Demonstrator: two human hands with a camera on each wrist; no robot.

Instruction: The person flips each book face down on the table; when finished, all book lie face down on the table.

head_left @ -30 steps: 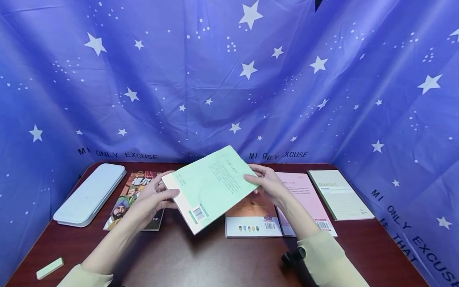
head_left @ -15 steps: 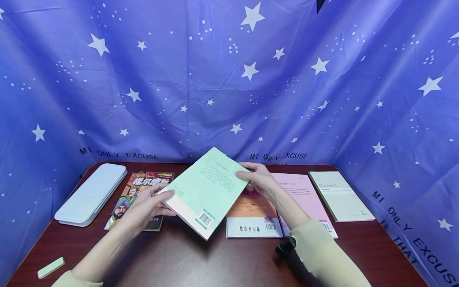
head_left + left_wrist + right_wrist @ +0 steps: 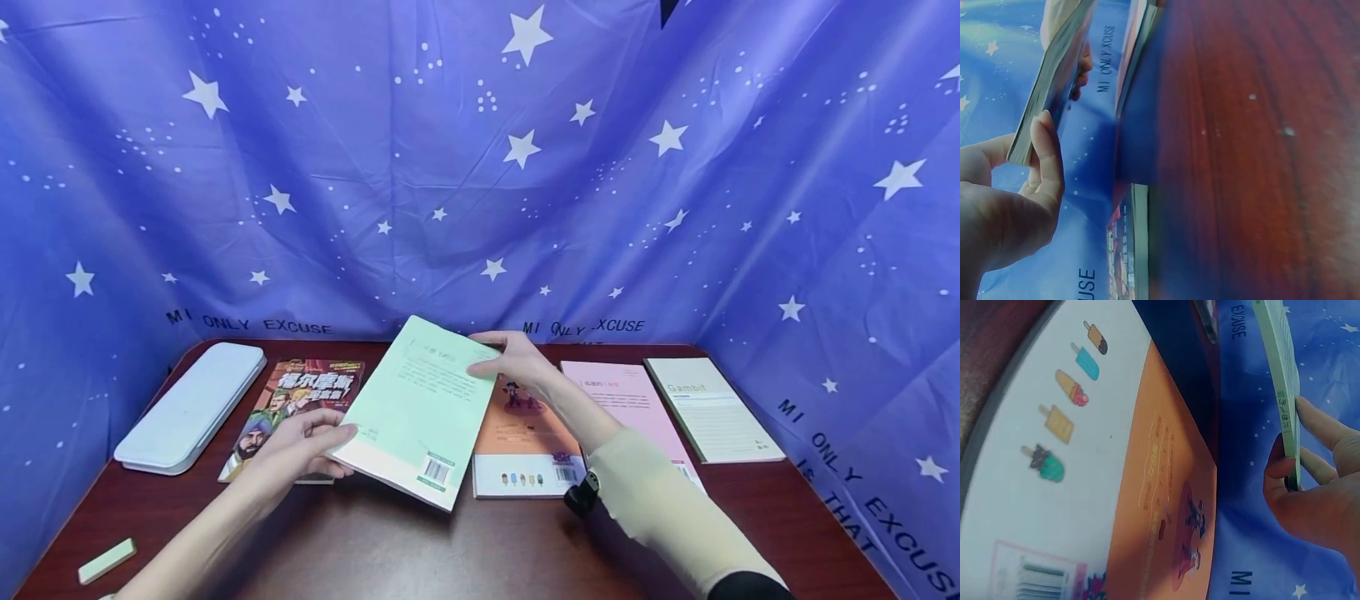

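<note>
Green book (image 3: 420,408) held off the table (image 3: 450,558), right of my left hand (image 3: 303,446), left of my right hand (image 3: 519,365) — both pinching, at near-left and far-right corners; long axis slants away, rightward.

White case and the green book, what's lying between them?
In the head view, the comic-style book, partly hidden by the left hand, lies between the white case and the green book.
</note>
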